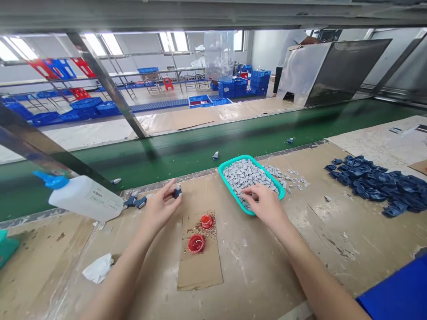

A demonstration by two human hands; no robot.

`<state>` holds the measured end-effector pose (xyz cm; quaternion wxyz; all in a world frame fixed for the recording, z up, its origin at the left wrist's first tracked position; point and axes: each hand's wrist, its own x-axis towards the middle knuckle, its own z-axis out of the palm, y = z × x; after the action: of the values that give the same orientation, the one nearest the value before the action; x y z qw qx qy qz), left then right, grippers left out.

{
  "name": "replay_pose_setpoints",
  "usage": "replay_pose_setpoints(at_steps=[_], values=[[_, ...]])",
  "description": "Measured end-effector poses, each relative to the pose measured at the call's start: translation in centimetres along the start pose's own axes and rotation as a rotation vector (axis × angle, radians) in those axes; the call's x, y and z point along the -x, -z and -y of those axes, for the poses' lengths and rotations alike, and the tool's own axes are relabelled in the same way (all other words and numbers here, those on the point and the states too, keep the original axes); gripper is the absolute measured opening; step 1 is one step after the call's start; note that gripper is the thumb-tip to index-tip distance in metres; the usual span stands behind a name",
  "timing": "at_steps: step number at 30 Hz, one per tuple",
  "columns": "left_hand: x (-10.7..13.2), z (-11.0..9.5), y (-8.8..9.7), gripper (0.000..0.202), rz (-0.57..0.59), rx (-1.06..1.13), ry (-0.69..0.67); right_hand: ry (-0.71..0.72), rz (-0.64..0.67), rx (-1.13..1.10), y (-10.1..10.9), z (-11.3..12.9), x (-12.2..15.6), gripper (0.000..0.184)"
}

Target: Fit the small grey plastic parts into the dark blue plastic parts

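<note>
My left hand (163,208) holds a small dark blue plastic part (176,193) with a grey bit on it, between thumb and fingers. It hovers over the cardboard-covered bench, left of two red cups (196,243) with red liquid in them. My right hand (265,205) is over the near side of a teal basket (282,194) full of small grey plastic pieces (245,174). Its thumb and forefinger are pinched together, and whatever lies between them is too small to make out. The cups stand on a stained cardboard strip (200,275).
A white squeeze bottle (90,198) with blue cap leans at left, beside more dark blue parts (136,202). A crumpled white tissue (98,268) lies nearer. Dark blue parts (380,182) are heaped at right. A green conveyor belt (187,156) runs behind, under a slanting metal post (110,84).
</note>
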<state>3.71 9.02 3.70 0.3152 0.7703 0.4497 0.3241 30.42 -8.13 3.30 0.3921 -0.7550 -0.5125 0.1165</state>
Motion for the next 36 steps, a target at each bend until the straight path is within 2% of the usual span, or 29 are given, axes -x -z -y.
replay_pose_setpoints(at_steps=[2,4,8,12,17,21,25,30,33,36], values=[[-2.9,2.0,0.4,0.072,-0.051,-0.281,-0.027,0.026,0.045,0.100,-0.4,-0.5,-0.2,0.016],[-5.4,3.3,0.4,0.071,-0.082,-0.451,-0.063,0.042,0.053,0.160,-0.8,-0.5,-0.4,0.016],[-8.1,3.9,-0.9,0.065,-0.182,-0.505,-0.157,0.031,0.057,0.188,-1.0,-0.1,-0.7,0.012],[-8.2,3.0,-3.2,0.049,-0.263,-0.461,-0.245,0.053,0.066,0.171,-1.0,0.0,-0.5,0.010],[-8.0,1.8,-5.7,0.035,-0.190,-0.370,-0.296,0.103,0.009,0.024,-1.1,-0.1,-0.1,0.018],[-7.8,2.3,-6.2,0.030,-0.177,-0.278,-0.232,0.144,-0.037,-0.081,-0.7,0.1,0.3,0.032],[-7.7,3.5,-6.0,0.032,-0.220,-0.191,-0.103,0.132,-0.042,-0.286,-0.4,1.0,1.0,0.023],[-7.6,3.9,-6.3,0.031,-0.232,-0.144,-0.032,0.060,0.063,-0.519,-1.3,2.8,2.5,0.012],[-7.5,3.5,-6.6,0.032,-0.232,-0.163,-0.037,0.092,0.169,-0.566,-2.3,3.7,3.4,0.015],[-8.2,2.9,-6.9,0.033,-0.209,-0.213,-0.067,0.060,0.261,-0.554,-3.3,4.1,3.8,0.020]])
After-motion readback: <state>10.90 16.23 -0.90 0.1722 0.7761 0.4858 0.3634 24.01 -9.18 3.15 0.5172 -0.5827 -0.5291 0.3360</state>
